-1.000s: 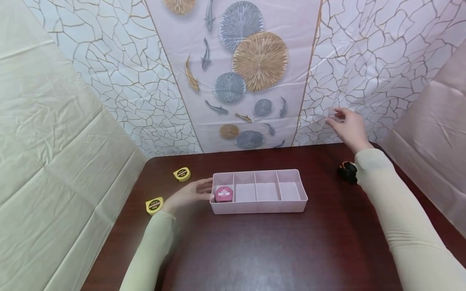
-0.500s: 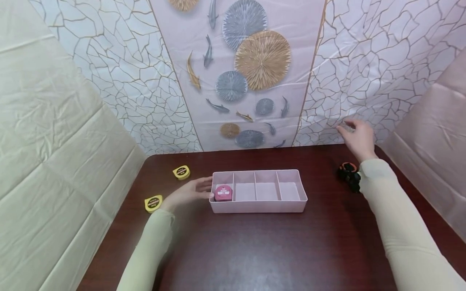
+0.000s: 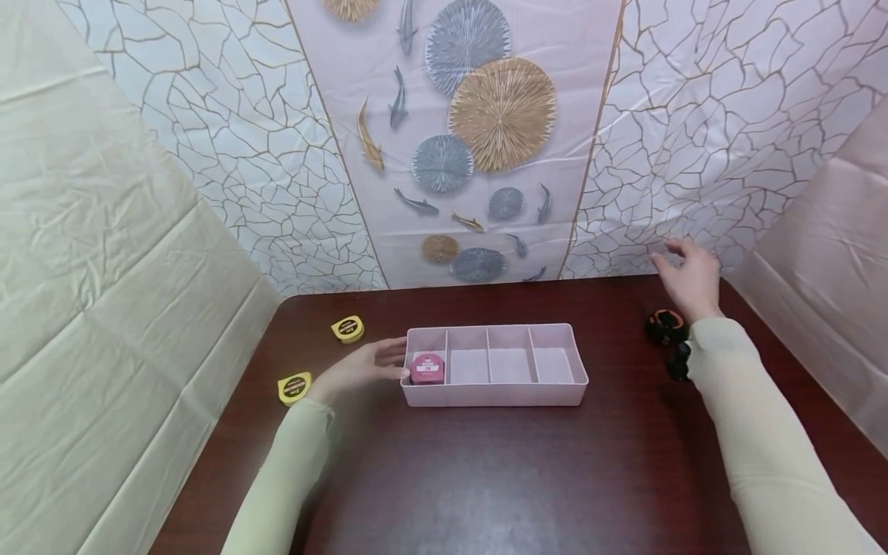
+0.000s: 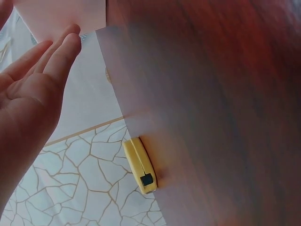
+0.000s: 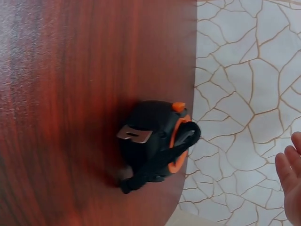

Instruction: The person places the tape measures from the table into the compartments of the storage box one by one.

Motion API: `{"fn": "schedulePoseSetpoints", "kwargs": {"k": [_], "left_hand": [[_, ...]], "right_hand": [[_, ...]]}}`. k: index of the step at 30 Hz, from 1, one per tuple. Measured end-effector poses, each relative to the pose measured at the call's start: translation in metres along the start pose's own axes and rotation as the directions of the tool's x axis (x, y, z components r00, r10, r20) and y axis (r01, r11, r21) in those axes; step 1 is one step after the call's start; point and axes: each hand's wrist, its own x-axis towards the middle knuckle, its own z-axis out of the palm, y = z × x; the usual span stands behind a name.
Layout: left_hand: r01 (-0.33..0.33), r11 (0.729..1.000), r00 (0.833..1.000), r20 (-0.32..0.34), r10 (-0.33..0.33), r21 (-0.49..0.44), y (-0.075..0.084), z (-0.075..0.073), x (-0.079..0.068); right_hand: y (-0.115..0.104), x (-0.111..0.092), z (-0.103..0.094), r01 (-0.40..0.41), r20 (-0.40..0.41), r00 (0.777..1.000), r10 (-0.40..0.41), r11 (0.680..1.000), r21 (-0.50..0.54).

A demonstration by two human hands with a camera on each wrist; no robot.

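Note:
In the head view, my left hand [image 3: 361, 371] rests at the left end of a pale pink divided box [image 3: 492, 395], its fingers fairly straight and touching the end wall. A pink tape measure [image 3: 427, 370] sits in the box's leftmost compartment. My right hand [image 3: 692, 279] hovers at the far right with thumb and fingers apart, holding nothing. Below it on the table lies a black and orange tape measure [image 3: 664, 327], partly covered by the sleeve side. The right wrist view shows this black tape measure [image 5: 153, 141] with its black strap and metal clip, apart from the fingers.
Two yellow tape measures lie on the dark table left of the box: one [image 3: 348, 329] farther back, one [image 3: 294, 388] beside the left wrist. Patterned cloth [image 3: 502, 116] rises behind the table's back edge. Plain pale cloth [image 3: 125, 308] hangs along the left side.
My right hand has moved right and down, from higher against the back cloth to nearer the black tape measure. The left hand and box stay in place.

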Motion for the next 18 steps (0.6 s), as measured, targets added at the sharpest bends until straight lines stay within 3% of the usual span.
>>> {"fn": "schedulePoseSetpoints", "kwargs": {"k": [10, 18], "left_hand": [[0.005, 1.0, 1.0, 0.007, -0.005, -0.002, -0.003, -0.001, 0.002], [0.009, 1.0, 1.0, 0.011, -0.009, -0.02, -0.005, -0.002, 0.002]], "right_hand": [[0.013, -0.008, 0.005, -0.023, 0.0, 1.0, 0.023, 0.999, -0.026], [0.024, -0.015, 0.004, -0.104, 0.148, 0.983, 0.11, 0.994, -0.046]]}}
